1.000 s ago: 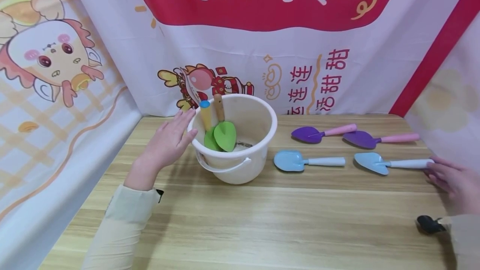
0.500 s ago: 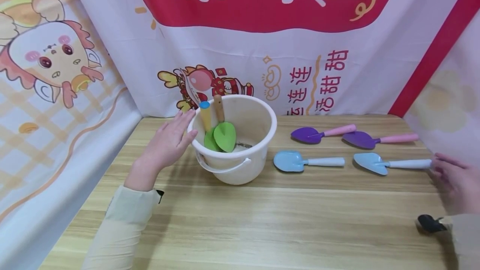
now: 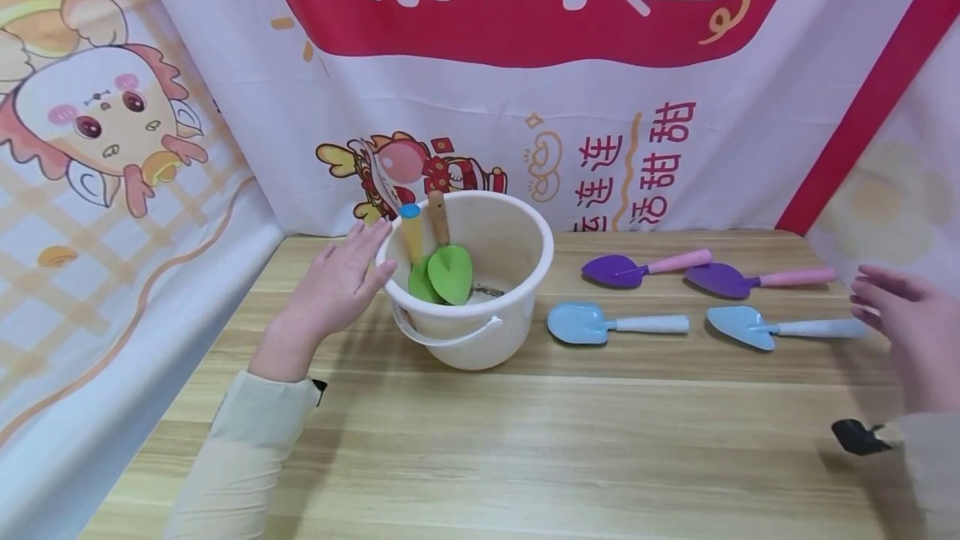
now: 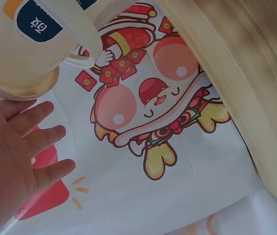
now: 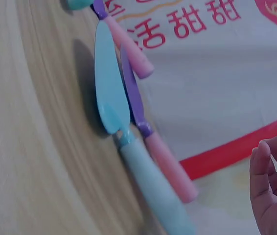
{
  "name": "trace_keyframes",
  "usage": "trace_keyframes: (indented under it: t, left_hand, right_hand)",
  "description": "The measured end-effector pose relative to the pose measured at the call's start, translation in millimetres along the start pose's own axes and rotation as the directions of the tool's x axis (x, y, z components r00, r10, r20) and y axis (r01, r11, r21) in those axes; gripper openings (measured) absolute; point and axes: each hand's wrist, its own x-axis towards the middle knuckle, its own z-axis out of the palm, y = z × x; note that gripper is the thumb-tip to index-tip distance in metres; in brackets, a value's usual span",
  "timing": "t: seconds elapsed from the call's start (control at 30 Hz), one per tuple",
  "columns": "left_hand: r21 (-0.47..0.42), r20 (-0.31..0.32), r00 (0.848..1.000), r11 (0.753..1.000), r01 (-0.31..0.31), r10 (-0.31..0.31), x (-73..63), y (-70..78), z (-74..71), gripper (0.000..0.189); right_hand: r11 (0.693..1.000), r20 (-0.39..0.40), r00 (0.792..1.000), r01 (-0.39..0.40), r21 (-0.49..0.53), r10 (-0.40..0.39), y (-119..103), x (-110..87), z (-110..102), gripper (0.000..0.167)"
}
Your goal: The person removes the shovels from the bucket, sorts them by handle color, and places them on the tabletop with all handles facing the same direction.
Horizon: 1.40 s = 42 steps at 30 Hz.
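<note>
The fingers of the left hand (image 3: 330, 286) lie straight and slightly spread, tips against the outer rim of the white bucket (image 3: 491, 348); they touch it without gripping. Over on the other side, the fingers of the right hand (image 3: 911, 323) are loosely bent in the air and hold nothing. They are just above and beside the handle end of the pointed light-blue trowel (image 3: 738, 325), which lies on the worktop (image 3: 525, 448).

From there, the round-bladed light-blue trowel (image 3: 577, 322) lies further in toward the bucket, roughly in line with the pointed one. Behind this pair are two purple trowels with pink handles, the left one (image 3: 615, 270) and the right one (image 3: 720, 279), the right one's blade close by the left one's handle end.

The bucket stands upright with its carrying handle (image 3: 450, 342) hanging down in front, and a dark-blue label (image 4: 38, 22) shows on its wall from the left wrist. Inside, blades down, lean two green trowels: one with a wooden handle (image 3: 451, 273), one with a yellow handle (image 3: 412, 240) capped in blue.

Beyond the worktop's far edge hangs a white cloth (image 3: 450, 90) printed with a red panel (image 3: 510, 32) and a cartoon dragon (image 3: 397, 161).
</note>
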Motion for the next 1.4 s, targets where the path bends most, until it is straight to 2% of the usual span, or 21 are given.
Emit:
trace_keyframes:
  t: [0.13,0.27,0.33,0.4,0.5,0.63,0.73,0.8,0.93,1.1,1.17,1.3,1.4]
  left_hand:
    - [0.024,0.007,1.000,1.000,-0.003,0.003,1.3,0.1,-0.7,0.066]
    - [0.040,0.006,1.000,0.999,-0.012,0.012,2.4,0.6,-1.8,0.068]
    - [0.039,0.006,1.000,0.999,-0.014,0.014,2.8,1.0,-2.2,0.068]
    - [0.037,0.007,1.000,0.999,-0.016,0.016,3.0,1.2,-2.5,0.068]
    - [0.038,0.007,1.000,0.999,-0.016,0.016,2.8,1.4,-2.7,0.068]
    - [0.037,0.005,1.000,0.999,-0.017,0.017,1.5,1.6,-3.1,0.068]
    - [0.034,0.006,1.000,0.999,-0.016,0.016,0.3,1.8,-3.4,0.067]
    - [0.032,0.009,1.000,0.999,-0.013,0.013,-0.2,1.9,-3.6,0.067]
    - [0.025,0.014,1.000,1.000,-0.006,0.006,-0.7,2.7,-4.4,0.067]
    - [0.020,0.010,1.000,1.000,-0.005,0.005,-0.6,2.9,-4.3,0.066]
    - [0.019,0.008,1.000,1.000,-0.004,0.004,-1.0,2.4,-3.5,0.066]
    - [0.014,0.006,1.000,1.000,-0.003,0.003,-0.8,1.3,-2.0,0.067]
    - [0.013,-0.001,1.000,1.000,-0.010,0.010,0.3,0.6,-1.5,0.067]
  right_hand:
    - [0.999,-0.003,1.000,0.023,-0.034,-0.023,-9,-2.0,19,0.017]
    - [0.991,0.029,1.000,0.012,-0.134,-0.008,-16,-4.9,37,0.014]
    - [0.975,0.066,0.998,0.012,-0.221,0.003,-20,-6.6,45,0.012]
    - [0.945,0.113,0.994,0.033,-0.327,0.004,-23,-8.7,53,0.011]
    - [0.907,0.195,0.981,0.082,-0.414,0.000,-27,-12.0,63,0.014]
    - [0.903,0.304,0.953,0.127,-0.410,0.004,-34,-15.7,75,0.020]
    - [0.883,0.356,0.934,0.160,-0.441,0.009,-40,-19.1,87,0.021]
    - [0.845,0.365,0.931,0.197,-0.497,-0.002,-45,-22.4,97,0.020]
    - [0.819,0.393,0.920,0.236,-0.522,-0.014,-54,-27.9,120,0.021]
    - [0.770,0.421,0.907,0.269,-0.578,0.000,-59,-36.8,152,0.040]
    - [0.757,0.443,0.896,0.286,-0.587,0.005,-59,-39.1,165,0.047]
    - [0.743,0.480,0.877,0.308,-0.594,0.020,-61,-42.3,190,0.050]
    - [0.738,0.529,0.849,0.359,-0.572,-0.003,-64,-44.8,208,0.050]
